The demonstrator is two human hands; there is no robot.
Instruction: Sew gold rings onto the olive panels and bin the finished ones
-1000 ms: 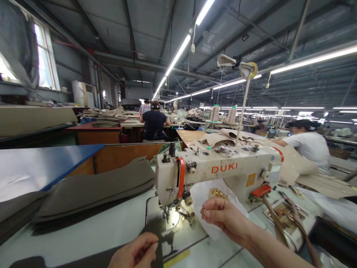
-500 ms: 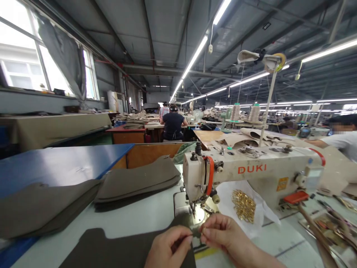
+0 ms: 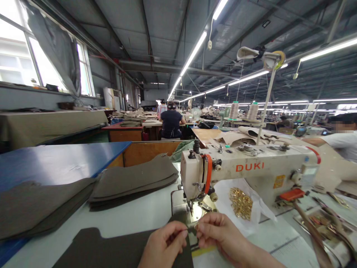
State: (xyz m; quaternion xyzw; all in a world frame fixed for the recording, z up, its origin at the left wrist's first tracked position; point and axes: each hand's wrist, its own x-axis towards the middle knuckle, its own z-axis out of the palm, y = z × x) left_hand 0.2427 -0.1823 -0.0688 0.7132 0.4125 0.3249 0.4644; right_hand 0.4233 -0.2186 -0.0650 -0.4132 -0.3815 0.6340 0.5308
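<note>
My left hand is over the edge of a dark olive-grey fabric panel, thumb and forefinger pinched together. What lies between those fingertips is too small to make out. To its right, my right hand is pinched too, its fingertips a short gap from the left ones, with a tiny gold-coloured glint at them. Both hands are just in front of the sewing machine, whose lit needle plate sits behind the fingers. Part of the panel reaches toward the presser foot.
Stacks of cut dark panels lie on the left. Behind the machine's arm, a white plastic bag holds many gold metal pieces. A box of tools and small parts stands at right. A co-worker leans in beyond.
My hands stay pinched close together, and the gap between their fingertips looks slightly changed. The whole view has shifted a little, with the machine appearing slightly further left.
</note>
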